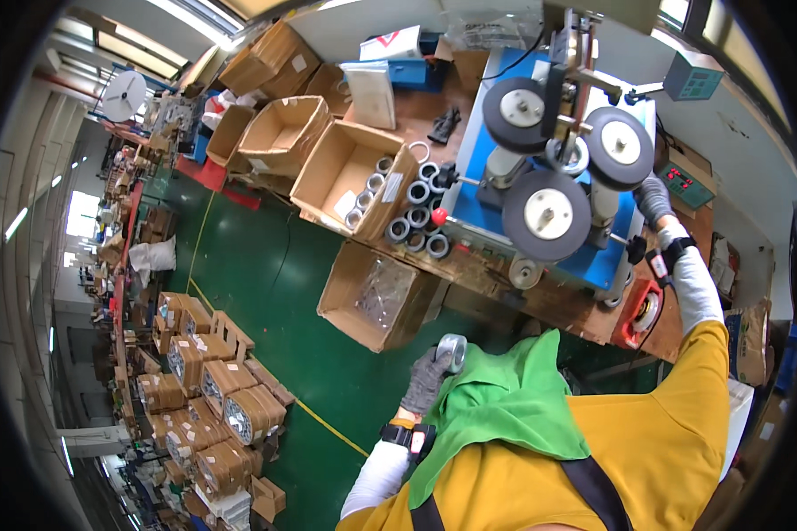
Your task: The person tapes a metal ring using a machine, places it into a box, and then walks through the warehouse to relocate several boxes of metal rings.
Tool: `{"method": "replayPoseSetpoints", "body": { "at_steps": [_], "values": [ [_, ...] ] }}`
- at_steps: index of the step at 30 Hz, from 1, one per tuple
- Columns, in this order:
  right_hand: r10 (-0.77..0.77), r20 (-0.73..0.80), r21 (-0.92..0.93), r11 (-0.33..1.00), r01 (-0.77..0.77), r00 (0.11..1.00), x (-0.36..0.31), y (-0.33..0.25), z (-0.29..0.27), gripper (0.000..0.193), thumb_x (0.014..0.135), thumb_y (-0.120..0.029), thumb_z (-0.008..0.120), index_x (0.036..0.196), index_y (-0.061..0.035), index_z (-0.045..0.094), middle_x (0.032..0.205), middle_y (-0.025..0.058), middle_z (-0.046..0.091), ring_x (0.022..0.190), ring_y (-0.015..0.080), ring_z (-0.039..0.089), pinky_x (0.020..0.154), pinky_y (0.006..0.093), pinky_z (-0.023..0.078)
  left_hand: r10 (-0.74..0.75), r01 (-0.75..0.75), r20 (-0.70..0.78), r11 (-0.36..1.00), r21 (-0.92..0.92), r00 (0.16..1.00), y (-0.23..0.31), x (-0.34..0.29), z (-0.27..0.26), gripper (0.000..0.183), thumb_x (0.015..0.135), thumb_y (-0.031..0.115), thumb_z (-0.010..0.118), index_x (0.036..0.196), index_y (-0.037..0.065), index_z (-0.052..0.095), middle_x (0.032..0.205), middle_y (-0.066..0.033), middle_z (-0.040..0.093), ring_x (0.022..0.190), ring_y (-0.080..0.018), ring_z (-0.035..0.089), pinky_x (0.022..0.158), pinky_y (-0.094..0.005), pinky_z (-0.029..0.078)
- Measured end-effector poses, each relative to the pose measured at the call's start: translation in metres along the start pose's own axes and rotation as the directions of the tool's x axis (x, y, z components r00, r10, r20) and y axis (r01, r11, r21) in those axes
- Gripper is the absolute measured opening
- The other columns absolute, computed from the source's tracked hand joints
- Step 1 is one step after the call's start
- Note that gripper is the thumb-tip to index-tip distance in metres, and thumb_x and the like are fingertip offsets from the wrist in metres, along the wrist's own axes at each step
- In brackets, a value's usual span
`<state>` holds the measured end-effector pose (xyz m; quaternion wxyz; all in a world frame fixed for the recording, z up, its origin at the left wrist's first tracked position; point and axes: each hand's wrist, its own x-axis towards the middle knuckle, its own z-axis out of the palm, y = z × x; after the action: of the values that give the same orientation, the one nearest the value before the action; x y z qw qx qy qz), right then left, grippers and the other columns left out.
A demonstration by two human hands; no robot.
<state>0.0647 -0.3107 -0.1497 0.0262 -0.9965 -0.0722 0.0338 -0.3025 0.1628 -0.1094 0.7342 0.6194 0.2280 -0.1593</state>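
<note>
Clamping fingers of left hand [426, 382] on silver ring [454, 350], near-left of black wheels [547, 215], holding right hand [653, 200] at their right, grip indiscernible.

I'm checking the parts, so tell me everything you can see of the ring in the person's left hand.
The ring is short, thick-walled and silvery grey, with a metallic-looking sheen. It is held tilted in the grey-gloved left hand, whose fingers grip its left side. It is in front of the person, by the upper left edge of the green cloth; whether they touch is unclear. Finer surface detail is too small to tell.
</note>
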Motion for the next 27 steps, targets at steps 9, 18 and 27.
{"method": "replayPoseSetpoints", "body": {
  "at_steps": [9, 18, 27],
  "values": [
    [0.414, -0.429, 0.783, 0.613, 0.102, 0.803, -0.198, -0.152, -0.071, 0.019, 0.082, -0.008, 0.055, 0.099, -0.003, 0.058, 0.087, 0.0059, 0.06, 0.075, 0.0128, 0.055, 0.069, 0.0245, 0.044, 0.054, -0.057, -0.131, 0.998, -0.016, 0.99, -0.005, -0.057, -0.152, 0.041, 0.081, 0.035, 0.057, 0.101, -0.001, 0.056, 0.093, -0.0074, 0.058, 0.087, -0.0141, 0.055, 0.077, -0.0302, 0.047],
    [-0.61, -0.156, 0.652, 0.527, 0.545, 0.777, -0.185, -0.544, -0.021, 0.016, 0.073, -0.01, 0.058, 0.089, -0.0085, 0.06, 0.075, 0.0111, 0.059, 0.073, 0.0268, 0.058, 0.066, 0.0329, 0.047, -0.026, -0.131, -0.383, 0.916, -0.379, 0.923, -0.051, -0.14, -0.333, 0.055, 0.078, 0.04, 0.059, 0.114, 0.001, 0.045, 0.102, -0.0099, 0.051, 0.085, -0.021, 0.055, 0.069, -0.0339, 0.05],
    [-0.788, -0.069, 0.549, 0.482, 0.683, 0.612, -0.124, -0.683, 0.043, 0.017, 0.072, -0.013, 0.056, 0.088, -0.0102, 0.058, 0.075, 0.0122, 0.059, 0.07, 0.0322, 0.057, 0.058, 0.039, 0.046, -0.177, -0.263, -0.593, 0.771, -0.579, 0.786, -0.071, -0.158, -0.405, 0.056, 0.076, 0.038, 0.062, 0.114, 0.001, 0.044, 0.1, -0.0147, 0.049, 0.082, -0.0284, 0.054, 0.07, -0.0398, 0.05]
  ]
}}
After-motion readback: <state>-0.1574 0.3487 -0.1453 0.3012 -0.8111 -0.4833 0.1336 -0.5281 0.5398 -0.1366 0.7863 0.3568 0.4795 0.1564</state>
